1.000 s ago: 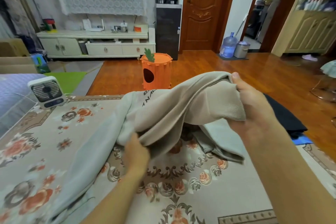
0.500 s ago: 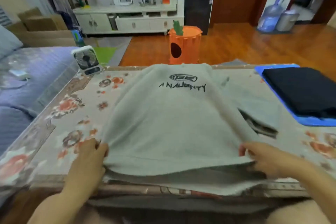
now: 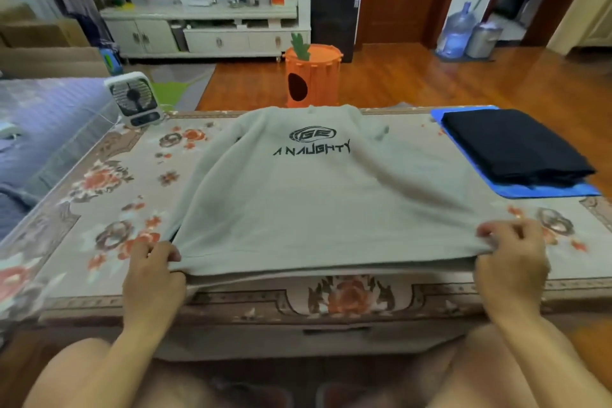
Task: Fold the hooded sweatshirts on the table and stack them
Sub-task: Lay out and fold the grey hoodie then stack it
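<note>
Sweatshirt point(image 3: 318, 202) lies spread flat on the counter point(image 3: 82, 262); left hand point(image 3: 154, 270) and right hand point(image 3: 511, 258) each pinch a hem corner in their grip.

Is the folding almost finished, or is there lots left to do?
Partly done. One dark garment already lies folded on the blue mat at the table's far right. In hand: the grey sweatshirt is spread flat, print facing up, with the left hand and right hand gripping its bottom corners. Left to do: fold the grey one and stack it with the dark one.
</note>
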Action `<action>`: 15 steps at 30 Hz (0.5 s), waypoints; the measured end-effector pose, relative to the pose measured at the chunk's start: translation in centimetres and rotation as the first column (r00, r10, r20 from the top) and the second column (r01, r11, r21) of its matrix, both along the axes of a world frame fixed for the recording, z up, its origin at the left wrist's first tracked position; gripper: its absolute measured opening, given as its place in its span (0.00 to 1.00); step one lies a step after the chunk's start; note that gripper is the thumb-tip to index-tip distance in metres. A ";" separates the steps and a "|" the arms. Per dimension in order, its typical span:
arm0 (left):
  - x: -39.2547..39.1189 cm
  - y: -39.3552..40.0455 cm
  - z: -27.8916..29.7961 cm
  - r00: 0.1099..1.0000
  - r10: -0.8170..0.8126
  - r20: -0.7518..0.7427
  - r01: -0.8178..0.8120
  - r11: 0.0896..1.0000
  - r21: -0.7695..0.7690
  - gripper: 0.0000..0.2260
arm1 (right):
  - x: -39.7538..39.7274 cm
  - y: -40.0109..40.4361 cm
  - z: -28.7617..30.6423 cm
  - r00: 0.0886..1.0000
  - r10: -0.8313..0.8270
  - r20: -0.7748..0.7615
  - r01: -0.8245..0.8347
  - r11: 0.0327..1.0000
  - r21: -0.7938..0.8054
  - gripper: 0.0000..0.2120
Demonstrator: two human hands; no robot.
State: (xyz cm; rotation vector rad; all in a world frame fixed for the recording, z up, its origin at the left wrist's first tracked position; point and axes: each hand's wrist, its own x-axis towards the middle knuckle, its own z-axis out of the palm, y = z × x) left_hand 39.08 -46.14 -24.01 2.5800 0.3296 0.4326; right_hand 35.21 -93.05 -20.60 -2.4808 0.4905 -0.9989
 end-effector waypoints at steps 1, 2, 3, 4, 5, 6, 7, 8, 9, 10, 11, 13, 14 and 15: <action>-0.4 -0.5 0.1 1.000 -0.016 -0.014 0.016 1.000 -0.003 0.15 | 0.0 0.0 1.1 0.992 -0.027 0.120 0.025 1.000 0.015 0.24; -0.8 -1.1 0.0 0.998 -0.047 -0.039 0.047 0.999 -0.012 0.15 | 0.3 0.0 1.8 0.978 -0.059 0.198 0.048 0.997 0.062 0.27; -1.4 -1.6 -0.3 0.994 -0.087 -0.062 0.086 0.996 -0.022 0.14 | 0.6 0.4 2.2 0.968 -0.080 0.237 0.054 0.992 0.112 0.29; -1.8 -2.0 -0.8 0.989 -0.124 -0.087 0.122 0.992 -0.023 0.14 | 0.9 1.1 2.1 0.968 -0.043 0.245 0.019 0.995 0.098 0.29; -2.2 -2.2 -1.2 0.983 -0.144 -0.114 0.143 0.990 -0.020 0.15 | 1.1 2.1 1.6 0.969 0.106 0.223 -0.107 0.994 -0.011 0.27; -2.5 -2.1 -1.6 0.980 -0.142 -0.142 0.140 0.990 -0.024 0.15 | 1.1 3.3 0.8 0.925 0.359 0.128 -0.335 0.926 -0.177 0.24; -2.6 -1.7 -1.9 0.978 -0.126 -0.167 0.122 0.992 -0.035 0.16 | 1.0 4.4 -0.3 0.794 0.604 -0.067 -0.592 0.744 -0.312 0.21; -2.6 -1.4 -2.1 0.975 -0.108 -0.192 0.102 0.994 -0.044 0.16 | 0.8 5.3 -1.8 0.627 0.718 -0.301 -0.774 0.532 -0.344 0.19; -2.6 -1.0 -2.2 0.971 -0.094 -0.221 0.088 0.995 -0.037 0.16 | 0.6 5.5 -3.2 0.500 0.720 -0.481 -0.866 0.395 -0.307 0.19; -2.6 -0.7 -2.2 0.965 -0.082 -0.251 0.080 0.997 -0.017 0.16 | 0.4 5.5 -4.2 0.435 0.690 -0.578 -0.899 0.364 -0.243 0.20; -2.6 -0.5 -2.3 0.959 -0.071 -0.273 0.076 0.997 0.009 0.16 | 0.3 5.2 -4.9 0.439 0.656 -0.614 -0.888 0.419 -0.187 0.22; -2.5 -0.4 -2.4 0.956 -0.072 -0.283 0.093 0.994 0.062 0.19 | 0.1 4.7 -5.3 0.533 0.587 -0.610 -0.795 0.594 -0.124 0.23; -2.4 -0.4 -2.5 0.957 -0.087 -0.277 0.115 0.990 0.087 0.23 | 0.0 4.6 -5.3 0.578 0.554 -0.598 -0.750 0.650 -0.122 0.23; -2.2 -0.5 -2.7 0.957 -0.107 -0.270 0.141 0.984 0.112 0.26 | -0.2 4.6 -5.1 0.590 0.524 -0.614 -0.724 0.680 -0.114 0.22</action>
